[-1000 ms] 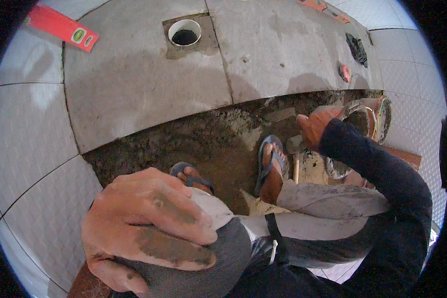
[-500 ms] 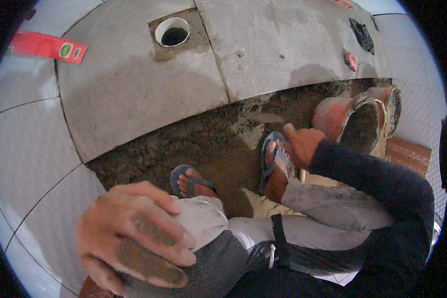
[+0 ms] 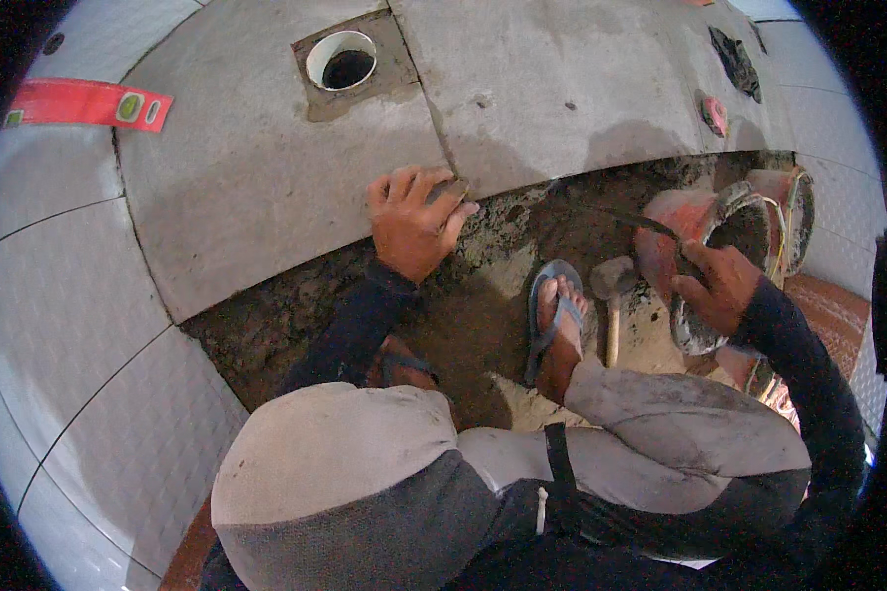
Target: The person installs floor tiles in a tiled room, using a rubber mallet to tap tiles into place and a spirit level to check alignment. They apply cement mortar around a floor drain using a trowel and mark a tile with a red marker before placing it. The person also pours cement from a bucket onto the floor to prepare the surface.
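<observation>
My left hand (image 3: 416, 220) rests at the front edge of the grey slabs (image 3: 246, 197), its fingers curled on a small greyish piece (image 3: 448, 192) that I cannot make out. My right hand (image 3: 710, 286) grips a long, thin, dark tool (image 3: 650, 223), perhaps a trowel, beside the red mortar-caked buckets (image 3: 665, 212). The tool reaches leftward over the dark, rough bed of mortar (image 3: 266, 345) below the slab edge. A rubber mallet (image 3: 613, 278) with a wooden handle lies beside my right foot (image 3: 559, 320).
A red spirit level (image 3: 89, 98) lies at upper left on white tiles (image 3: 69, 384). A white pipe opening (image 3: 341, 59) sits in the slab. A red tape measure (image 3: 715, 115) and crumpled black plastic (image 3: 734, 64) lie at upper right. Brown boards (image 3: 828, 310) lie behind the buckets.
My left hand has moved from my knee up and forward to the slab edge. My right hand has moved right, and the long dark tool now shows in it.
</observation>
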Available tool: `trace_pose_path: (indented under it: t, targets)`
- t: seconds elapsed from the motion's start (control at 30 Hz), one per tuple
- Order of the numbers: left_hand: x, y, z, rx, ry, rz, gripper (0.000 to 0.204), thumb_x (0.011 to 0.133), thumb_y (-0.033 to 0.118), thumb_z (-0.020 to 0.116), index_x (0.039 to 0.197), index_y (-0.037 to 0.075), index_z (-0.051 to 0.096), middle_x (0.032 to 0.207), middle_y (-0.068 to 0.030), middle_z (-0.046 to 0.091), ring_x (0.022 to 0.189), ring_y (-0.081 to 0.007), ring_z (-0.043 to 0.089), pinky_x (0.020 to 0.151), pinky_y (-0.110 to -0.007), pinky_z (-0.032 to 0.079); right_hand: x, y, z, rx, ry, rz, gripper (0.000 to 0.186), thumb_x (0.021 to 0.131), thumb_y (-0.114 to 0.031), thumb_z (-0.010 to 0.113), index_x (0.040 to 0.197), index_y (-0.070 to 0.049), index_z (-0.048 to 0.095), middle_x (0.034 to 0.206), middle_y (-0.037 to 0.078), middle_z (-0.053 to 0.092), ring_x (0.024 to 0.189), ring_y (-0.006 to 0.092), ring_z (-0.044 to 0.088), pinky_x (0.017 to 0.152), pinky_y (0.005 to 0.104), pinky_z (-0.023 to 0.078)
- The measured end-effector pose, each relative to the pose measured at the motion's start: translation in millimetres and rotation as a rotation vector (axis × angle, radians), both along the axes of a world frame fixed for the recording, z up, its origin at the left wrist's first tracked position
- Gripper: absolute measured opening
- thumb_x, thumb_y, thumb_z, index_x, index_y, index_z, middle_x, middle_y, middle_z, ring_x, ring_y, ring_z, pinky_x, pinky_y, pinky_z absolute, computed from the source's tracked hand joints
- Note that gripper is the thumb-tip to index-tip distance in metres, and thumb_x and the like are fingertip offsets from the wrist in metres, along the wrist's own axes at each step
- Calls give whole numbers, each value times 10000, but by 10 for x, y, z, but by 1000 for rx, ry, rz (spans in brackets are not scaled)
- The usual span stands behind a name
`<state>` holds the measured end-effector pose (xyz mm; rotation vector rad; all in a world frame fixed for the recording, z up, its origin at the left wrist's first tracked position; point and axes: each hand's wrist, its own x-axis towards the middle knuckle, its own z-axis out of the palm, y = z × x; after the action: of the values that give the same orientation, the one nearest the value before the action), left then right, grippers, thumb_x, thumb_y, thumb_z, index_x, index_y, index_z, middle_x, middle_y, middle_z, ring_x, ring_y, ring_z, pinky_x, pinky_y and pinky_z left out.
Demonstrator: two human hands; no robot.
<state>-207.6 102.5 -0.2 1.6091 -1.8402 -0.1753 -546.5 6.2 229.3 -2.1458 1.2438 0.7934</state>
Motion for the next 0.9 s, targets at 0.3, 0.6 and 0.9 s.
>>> trace_pose_path:
  t: [0.3,0.6,0.9]
  targets:
    - [111,133,35,5,116,93,240,734,228,773,933,112,704,1100,-33,633,1065,-275,559,920,-467,368,-805,368,668,-110,-266,-786,421,925,-183,629,1292,6,544,1144,132,655,1056,247,621,916,381,488]
    - [-83,40,83,-3,-5,183,366,716,319,807,1011,138,689,1087,-40,625,1022,-278,575,921,-478,364,-2180,526,621,-218,40,-712,393,894,-137,642,1254,1,566,1170,155,653,1046,269,633,888,366,502]
    - [-123,186,49,67,-98,107,305,785,261,748,1058,130,708,1231,-22,630,1207,-260,543,1034,-520,325,-1976,477,-61,-480,413,-333,486,777,-285,764,1161,-28,615,1083,213,628,941,395,638,783,447,524]
